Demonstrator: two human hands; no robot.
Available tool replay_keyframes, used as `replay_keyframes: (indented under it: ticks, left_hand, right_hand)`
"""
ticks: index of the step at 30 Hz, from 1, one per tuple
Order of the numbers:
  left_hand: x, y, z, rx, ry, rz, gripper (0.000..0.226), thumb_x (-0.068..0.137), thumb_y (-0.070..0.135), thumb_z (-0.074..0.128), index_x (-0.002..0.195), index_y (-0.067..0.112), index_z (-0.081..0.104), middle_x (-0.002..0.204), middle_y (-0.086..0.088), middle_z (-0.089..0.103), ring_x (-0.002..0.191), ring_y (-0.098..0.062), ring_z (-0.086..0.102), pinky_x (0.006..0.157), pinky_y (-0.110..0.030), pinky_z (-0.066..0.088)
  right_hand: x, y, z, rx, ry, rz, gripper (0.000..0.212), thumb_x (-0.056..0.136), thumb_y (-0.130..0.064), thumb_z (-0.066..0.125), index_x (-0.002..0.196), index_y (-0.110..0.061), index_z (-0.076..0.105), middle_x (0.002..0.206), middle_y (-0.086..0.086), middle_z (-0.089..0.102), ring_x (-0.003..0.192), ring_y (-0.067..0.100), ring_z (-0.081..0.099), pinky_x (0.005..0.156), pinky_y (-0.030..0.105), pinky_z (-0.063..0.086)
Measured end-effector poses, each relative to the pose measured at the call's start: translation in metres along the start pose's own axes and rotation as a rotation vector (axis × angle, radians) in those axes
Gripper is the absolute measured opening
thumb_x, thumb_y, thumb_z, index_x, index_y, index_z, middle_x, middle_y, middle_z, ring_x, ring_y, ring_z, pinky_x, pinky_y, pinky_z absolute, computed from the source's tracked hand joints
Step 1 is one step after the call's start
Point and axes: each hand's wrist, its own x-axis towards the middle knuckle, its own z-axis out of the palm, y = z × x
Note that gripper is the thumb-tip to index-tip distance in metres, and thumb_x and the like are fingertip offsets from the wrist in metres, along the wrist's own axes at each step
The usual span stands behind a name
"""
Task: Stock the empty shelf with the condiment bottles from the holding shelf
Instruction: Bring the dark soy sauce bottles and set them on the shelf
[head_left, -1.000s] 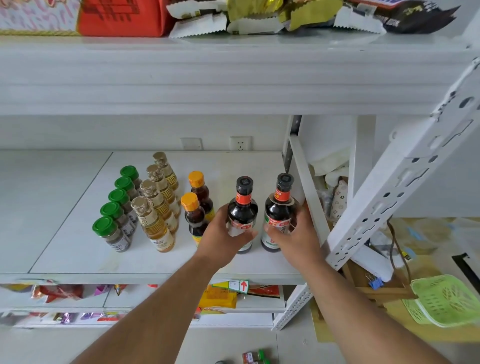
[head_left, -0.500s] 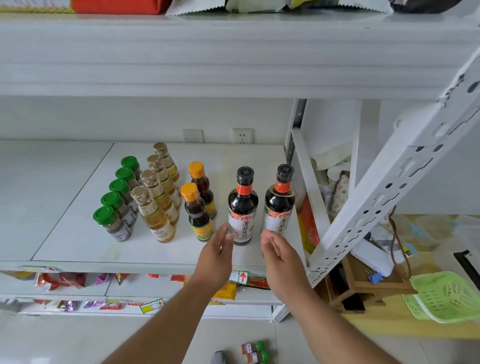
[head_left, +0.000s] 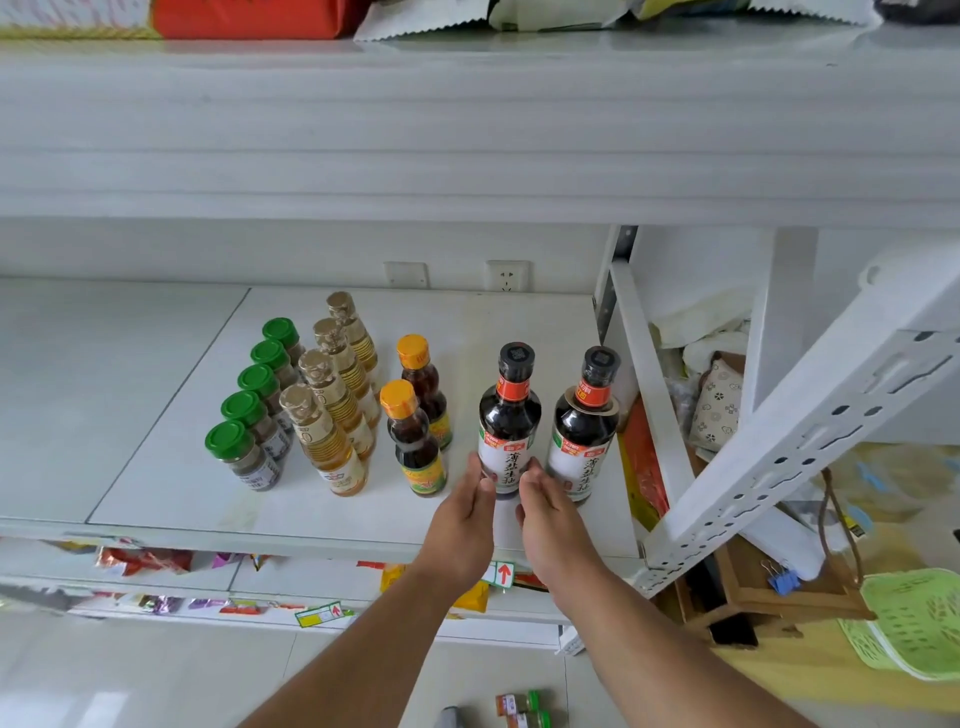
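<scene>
Two Hands Framing a Dark Sauce Bottle on the White Shelf

Where the shelf (head_left: 171, 493) runs across the middle of the frame, two dark, round-shouldered soy sauce bottles are seen right of centre. The left soy sauce bottle (head_left: 509, 415), glossy with a black cap and red neck band, is flanked at its white label by both hands. The left hand (head_left: 462, 514) is held with straight fingers touching the bottle's lower left side; the right hand (head_left: 550, 514) is likewise spread loosely, its fingertips at the lower right side. The right soy sauce bottle (head_left: 584, 431) is just beside the right hand's fingers. Further left, two orange-capped bottles (head_left: 413, 441), a row of ribbed amber bottles (head_left: 327, 441) with gold caps, and a row of green-lidded jars (head_left: 241, 452) are set in files.
</scene>
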Motion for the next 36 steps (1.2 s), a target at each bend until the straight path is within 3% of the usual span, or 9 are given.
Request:
replay_keyframes:
  ticks: [4, 7, 12, 15, 27, 31, 34, 36]
  left_hand:
    - [0.021, 0.004, 0.000, 0.018, 0.010, -0.014, 0.033, 0.112, 0.024, 0.034, 0.138, 0.045, 0.036, 0.129, 0.038, 0.048, 0.116, 0.029, 0.044, 0.093, 0.006, 0.028]
    - [0.033, 0.008, -0.001, 0.032, 0.017, -0.043, 0.050, 0.112, 0.029, 0.034, 0.160, 0.024, 0.024, 0.143, 0.022, 0.042, 0.137, 0.006, 0.038, 0.103, -0.004, 0.026]
    - [0.051, 0.010, 0.001, 0.051, 0.043, -0.070, 0.055, 0.112, 0.030, 0.035, 0.163, 0.018, 0.020, 0.157, 0.006, 0.041, 0.133, 0.001, 0.035, 0.098, -0.004, 0.026]
    - [0.059, 0.011, 0.001, 0.037, 0.045, -0.079, 0.055, 0.112, 0.029, 0.036, 0.163, 0.019, 0.020, 0.147, 0.009, 0.045, 0.130, 0.000, 0.038, 0.095, -0.003, 0.029]
    - [0.070, 0.011, -0.001, -0.035, 0.052, -0.126, 0.055, 0.111, 0.029, 0.037, 0.163, 0.020, 0.021, 0.151, 0.003, 0.049, 0.131, -0.004, 0.045, 0.104, -0.013, 0.033]
    - [0.049, 0.008, 0.001, -0.027, 0.053, -0.118, 0.054, 0.111, 0.026, 0.040, 0.162, 0.021, 0.022, 0.147, 0.007, 0.051, 0.135, -0.006, 0.045, 0.106, -0.015, 0.032]
    - [0.019, -0.005, 0.006, 0.039, 0.026, -0.125, 0.054, 0.110, 0.032, 0.040, 0.161, 0.025, 0.024, 0.158, 0.010, 0.039, 0.145, -0.004, 0.034, 0.114, -0.018, 0.025]
    - [0.003, -0.009, 0.011, 0.082, 0.006, -0.137, 0.053, 0.110, 0.035, 0.039, 0.161, 0.027, 0.027, 0.161, 0.009, 0.035, 0.145, -0.002, 0.030, 0.113, -0.015, 0.021]
  right_hand:
    - [0.011, -0.013, 0.006, -0.066, 0.031, 0.012, 0.051, 0.110, -0.040, 0.033, 0.160, -0.029, 0.033, 0.163, -0.006, 0.035, 0.151, 0.017, 0.032, 0.125, 0.037, 0.024]
    - [0.022, -0.020, 0.009, -0.127, 0.080, -0.020, 0.051, 0.112, -0.034, 0.032, 0.161, -0.023, 0.031, 0.166, -0.003, 0.030, 0.154, 0.017, 0.025, 0.121, 0.029, 0.018]
    - [0.035, -0.028, 0.018, -0.083, 0.107, -0.005, 0.052, 0.112, -0.033, 0.033, 0.162, -0.020, 0.026, 0.169, 0.001, 0.026, 0.155, 0.019, 0.023, 0.121, 0.028, 0.017]
    - [0.038, -0.032, 0.021, -0.061, 0.119, -0.002, 0.052, 0.112, -0.032, 0.033, 0.162, -0.021, 0.024, 0.169, 0.001, 0.025, 0.155, 0.019, 0.023, 0.122, 0.029, 0.017]
    - [0.037, -0.041, 0.023, -0.057, 0.100, 0.013, 0.053, 0.112, -0.034, 0.031, 0.163, -0.024, 0.021, 0.169, -0.001, 0.023, 0.156, 0.019, 0.021, 0.121, 0.029, 0.018]
    - [0.017, -0.037, 0.017, -0.096, 0.053, -0.013, 0.055, 0.112, -0.034, 0.032, 0.164, -0.022, 0.019, 0.170, -0.003, 0.020, 0.156, 0.015, 0.018, 0.112, 0.018, 0.015]
    - [-0.018, -0.019, 0.003, -0.093, -0.017, 0.004, 0.056, 0.109, -0.042, 0.036, 0.163, -0.028, 0.024, 0.165, -0.012, 0.027, 0.154, 0.007, 0.021, 0.117, 0.021, 0.017]
    - [-0.041, -0.001, -0.012, -0.113, 0.021, 0.023, 0.052, 0.108, -0.045, 0.039, 0.157, -0.031, 0.036, 0.156, -0.017, 0.039, 0.147, 0.005, 0.035, 0.121, 0.027, 0.025]
